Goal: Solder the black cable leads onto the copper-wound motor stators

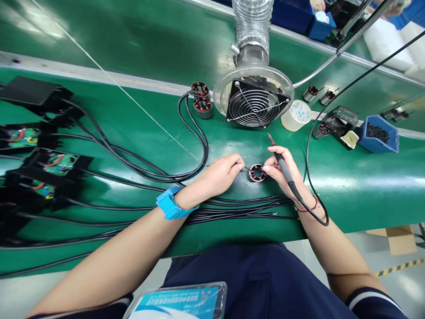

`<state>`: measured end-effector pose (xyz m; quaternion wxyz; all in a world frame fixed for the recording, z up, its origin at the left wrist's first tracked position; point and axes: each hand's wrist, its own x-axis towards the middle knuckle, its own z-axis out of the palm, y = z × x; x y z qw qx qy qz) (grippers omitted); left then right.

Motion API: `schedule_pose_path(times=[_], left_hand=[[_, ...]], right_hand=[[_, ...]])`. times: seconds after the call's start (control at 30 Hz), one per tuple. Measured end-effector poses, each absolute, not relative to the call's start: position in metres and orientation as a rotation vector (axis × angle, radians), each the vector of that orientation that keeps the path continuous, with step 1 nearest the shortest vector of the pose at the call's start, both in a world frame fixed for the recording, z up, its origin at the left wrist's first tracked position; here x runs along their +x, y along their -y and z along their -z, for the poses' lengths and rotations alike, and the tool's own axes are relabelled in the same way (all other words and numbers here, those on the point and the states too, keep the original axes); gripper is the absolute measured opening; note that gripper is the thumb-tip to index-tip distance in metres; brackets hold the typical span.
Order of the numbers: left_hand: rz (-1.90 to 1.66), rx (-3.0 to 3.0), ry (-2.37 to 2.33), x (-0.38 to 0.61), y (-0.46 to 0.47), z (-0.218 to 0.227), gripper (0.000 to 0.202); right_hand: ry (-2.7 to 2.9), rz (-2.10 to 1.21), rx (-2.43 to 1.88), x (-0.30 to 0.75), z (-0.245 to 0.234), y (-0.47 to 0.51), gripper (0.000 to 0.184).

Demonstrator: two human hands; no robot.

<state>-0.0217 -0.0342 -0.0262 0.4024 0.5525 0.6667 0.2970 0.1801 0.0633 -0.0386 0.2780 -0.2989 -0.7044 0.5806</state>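
Observation:
A small motor stator (257,173), a metal ring with black and orange windings inside, lies on the green bench between my hands. My left hand (229,170) is closed in a pinch at its left side, on a thin black wire (246,168) that reaches the ring. A thin pale strand of solder wire (149,114) runs from the upper left to my left hand, and a short end shows beyond the fingers. My right hand (282,166) holds a soldering iron (283,168), its tip pointing up and away. The right fingertips touch the ring's right edge.
A fume extractor fan (254,104) on a flexible duct stands ahead. Two stators (202,104) with black cables sit left of it. To the right are a tape roll (297,115), an iron stand (341,128) and a blue bin (378,135). Opened black housings (59,161) and cables fill the left.

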Motion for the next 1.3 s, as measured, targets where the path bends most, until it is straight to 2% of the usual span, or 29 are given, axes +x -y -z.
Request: schedule_pose_path(times=[0.1,0.23,0.4,0.47,0.67,0.87,0.93,1.07,1.17,1.3], left_hand=[[-0.771,1.391,-1.658,-0.025,0.034,0.027,0.022],[-0.782,1.322,-1.557,-0.031,0.033,0.027,0.023],[-0.815,1.209,-1.456,-0.036,0.033,0.028,0.028],[-0.829,1.201,-1.441,-0.036,0.032,0.027,0.028],[-0.865,1.375,-1.410,-0.022,0.028,0.021,0.028],[-0.911,1.468,-1.557,-0.011,0.031,0.018,0.025],[-0.823,1.489,-1.632,-0.006,0.037,0.017,0.021],[-0.230,1.854,-1.598,0.013,0.054,0.012,0.015],[0.036,1.986,-1.565,0.030,0.060,0.010,0.022],[-0.002,1.857,-1.597,0.034,0.060,0.005,0.020]], right_hand=[[1.970,-1.432,-0.848,0.176,0.039,-0.062,0.040],[2.034,-1.333,-0.859,0.179,0.040,-0.057,0.042],[2.088,-1.145,-0.878,0.198,0.043,-0.038,0.066],[2.198,-1.063,-0.873,0.201,0.045,-0.031,0.070],[2.347,-0.989,-0.840,0.191,0.047,-0.031,0.058],[2.345,-0.969,-0.739,0.196,0.047,-0.048,0.057],[2.289,-0.998,-0.778,0.201,0.049,-0.054,0.060],[2.134,-1.037,-0.788,0.212,0.050,-0.065,0.072],[2.021,-0.953,-0.817,0.223,0.042,-0.068,0.063],[1.879,-0.853,-0.866,0.237,0.025,-0.065,0.046]])
